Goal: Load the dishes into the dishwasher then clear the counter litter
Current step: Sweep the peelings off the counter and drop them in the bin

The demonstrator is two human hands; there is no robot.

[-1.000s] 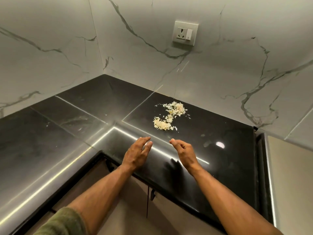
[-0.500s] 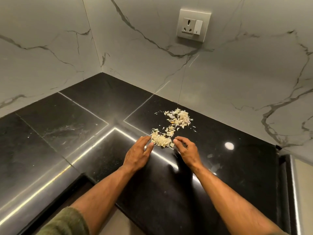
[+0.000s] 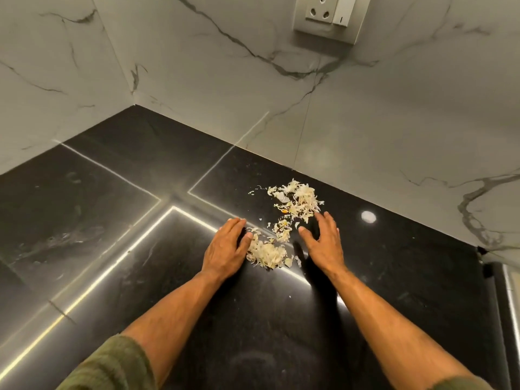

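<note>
A scatter of pale, papery peel litter (image 3: 284, 220) lies on the black stone counter (image 3: 112, 220) near the back wall. My left hand (image 3: 226, 247) rests on the counter at the left edge of the near clump, fingers straight and its thumb touching the flakes. My right hand (image 3: 323, 240) lies open on the right side of the scatter, fingers reaching up beside the far clump. The litter sits between the two hands. Neither hand holds anything.
White marble-look walls (image 3: 197, 80) meet in a corner at the back left. A wall socket with a switch (image 3: 329, 15) sits above the litter. A metal-edged unit (image 3: 506, 291) borders the counter on the right.
Both hands have moved forward from the counter's front edge to either side of the litter and now rest on the counter. The camera has come closer to the wall.
</note>
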